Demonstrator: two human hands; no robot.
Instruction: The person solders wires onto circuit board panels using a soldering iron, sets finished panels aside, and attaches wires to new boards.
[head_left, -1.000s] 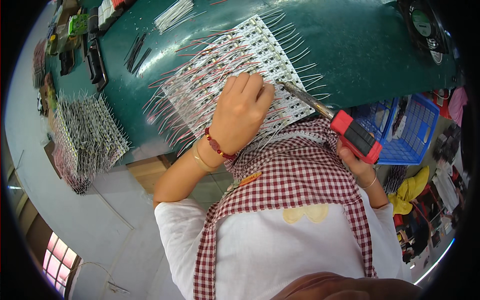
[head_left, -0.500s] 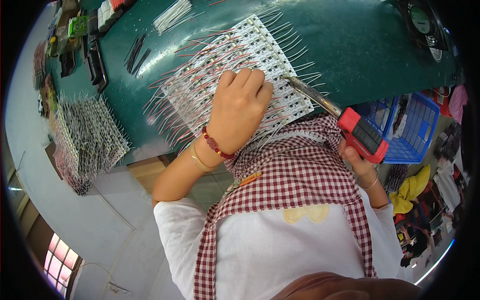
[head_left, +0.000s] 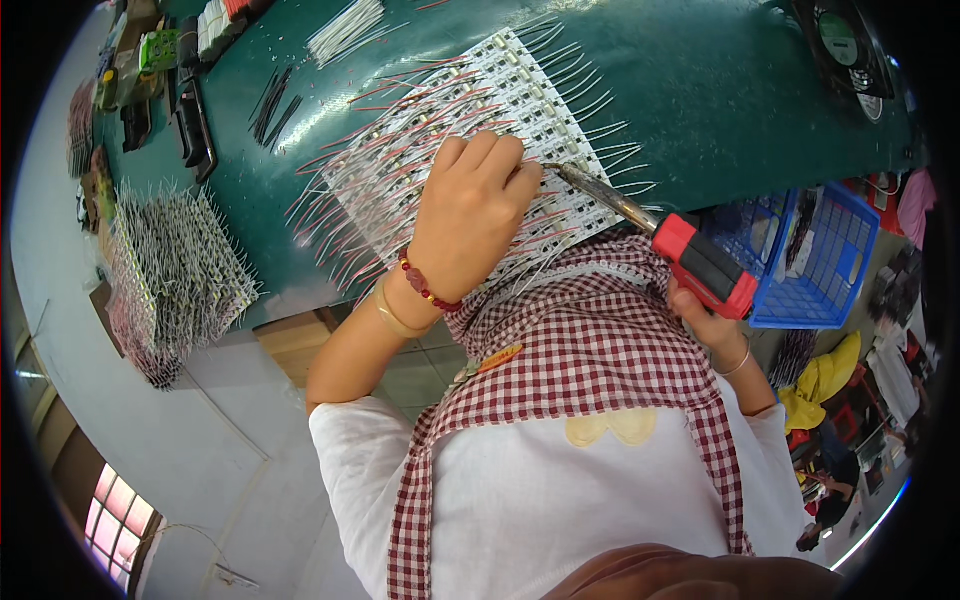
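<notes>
In the head view, the soldering iron with a red-and-black handle and metal barrel slants from lower right to upper left, its tip over the white sheet of small circuit boards and just beside the left hand. The right hand grips the handle from beneath, partly hidden by it, and sits well apart from the sheet, out past its lower right corner. The left hand is nearer, resting over the sheet's middle with fingers curled and knuckles up; the fingertips are hidden, so whether they pinch a wire cannot be told. The sheet lies askew on the glossy green tabletop, one corner pointing away from the person; the hand and forearm cover too much to tell its longer side. Thin red wires fringe its left side, and pale wires stick out past its right edge, close under the barrel. Its near side meets the red-and-white checked cloth apron; beyond the right edge, green tabletop gives room, with the blue plastic basket behind the handle.
</notes>
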